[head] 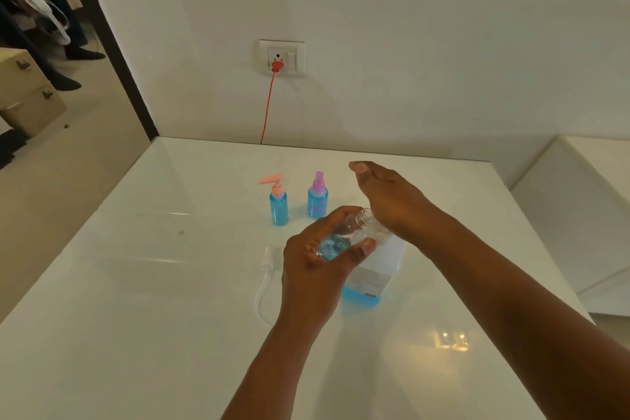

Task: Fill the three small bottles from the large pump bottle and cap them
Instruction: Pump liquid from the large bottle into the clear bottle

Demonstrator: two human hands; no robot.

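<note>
My left hand (317, 256) grips a small clear bottle (347, 235), tilted, its open threaded neck pointing up and right, with a little blue liquid in its lower part. My right hand (388, 198) lies flat with straight fingers over the top of the large pump bottle (371, 280), hiding its pump head. That large bottle has a white label and blue liquid low at its base. Two small bottles full of blue liquid stand behind: one with a pink pump cap (278, 203), one with a purple spray cap (317, 196).
A white cable with an adapter (266, 280) lies on the glossy white table (136, 317) left of my left hand. A red cord (267, 106) hangs from a wall socket behind the table. Another person sits far left, beyond cardboard boxes (27, 92).
</note>
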